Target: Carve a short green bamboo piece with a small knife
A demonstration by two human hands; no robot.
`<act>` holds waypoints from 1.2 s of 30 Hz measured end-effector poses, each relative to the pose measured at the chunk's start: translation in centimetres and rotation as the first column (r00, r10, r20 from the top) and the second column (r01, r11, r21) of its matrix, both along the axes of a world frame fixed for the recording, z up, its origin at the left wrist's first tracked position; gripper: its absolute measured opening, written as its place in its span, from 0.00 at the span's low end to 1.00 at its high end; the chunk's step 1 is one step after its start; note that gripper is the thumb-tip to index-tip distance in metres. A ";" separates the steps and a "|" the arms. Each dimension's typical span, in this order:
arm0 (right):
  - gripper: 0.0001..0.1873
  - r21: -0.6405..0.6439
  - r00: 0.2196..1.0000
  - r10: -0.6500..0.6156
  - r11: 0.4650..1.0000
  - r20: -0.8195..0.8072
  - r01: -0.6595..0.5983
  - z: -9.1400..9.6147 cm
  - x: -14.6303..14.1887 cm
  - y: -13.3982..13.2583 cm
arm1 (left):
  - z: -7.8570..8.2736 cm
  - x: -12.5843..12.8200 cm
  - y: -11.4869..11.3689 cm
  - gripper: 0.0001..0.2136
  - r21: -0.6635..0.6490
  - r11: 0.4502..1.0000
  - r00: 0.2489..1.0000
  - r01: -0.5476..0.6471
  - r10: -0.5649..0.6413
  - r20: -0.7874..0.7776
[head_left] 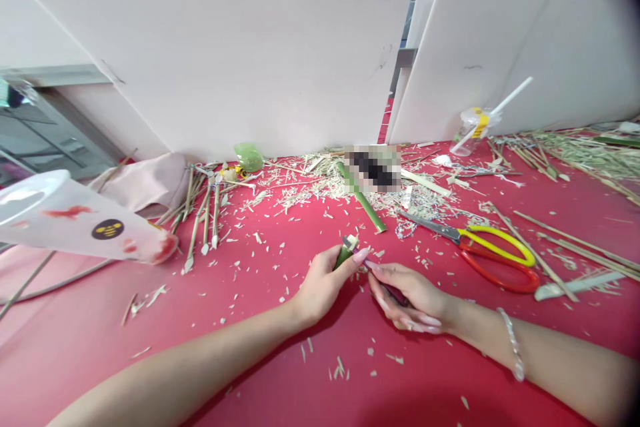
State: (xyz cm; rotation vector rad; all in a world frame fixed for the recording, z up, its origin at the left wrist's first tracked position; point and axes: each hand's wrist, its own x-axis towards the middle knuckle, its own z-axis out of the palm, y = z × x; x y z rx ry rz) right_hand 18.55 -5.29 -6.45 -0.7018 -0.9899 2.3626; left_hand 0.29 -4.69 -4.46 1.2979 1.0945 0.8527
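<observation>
My left hand [317, 283] is closed around a short green stem piece [343, 256], its pale cut end pointing away from me. My right hand [413, 297] grips a small knife by its dark handle [395, 294]. Its blade is mostly hidden, and the knife's front part meets the stem at my left thumb. Just beyond both hands lies a longer green stem [369, 209] beside a heap of pale shavings [320, 197]. Scissors [454, 233] with one yellow and one red handle rest to the right, blades partly apart.
A tilted white cup [83, 223] with red stains is at the left, near a pink cloth [145, 183]. Several thin sticks [205, 213] with pale tips lie behind it. A clear cup [467, 130] with a straw stands before the white panels [240, 60]. Shavings litter the red tabletop [280, 373].
</observation>
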 end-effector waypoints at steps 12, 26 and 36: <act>0.21 -0.218 0.953 0.206 0.942 -0.223 -0.255 -0.9 1.2 1.0 | -0.1 0.0 0.0 0.21 0.036 0.999 1.000 0.011 -0.009 -0.029; 0.22 -0.146 0.931 0.250 0.944 -0.265 -0.295 -0.8 1.3 1.4 | -0.1 0.0 -0.1 0.22 0.007 1.000 1.000 0.014 -0.014 -0.011; 0.26 0.162 0.989 0.039 0.985 0.141 -0.062 0.9 0.2 0.2 | -0.4 -0.1 0.1 0.19 0.035 0.998 0.998 0.046 -0.047 0.032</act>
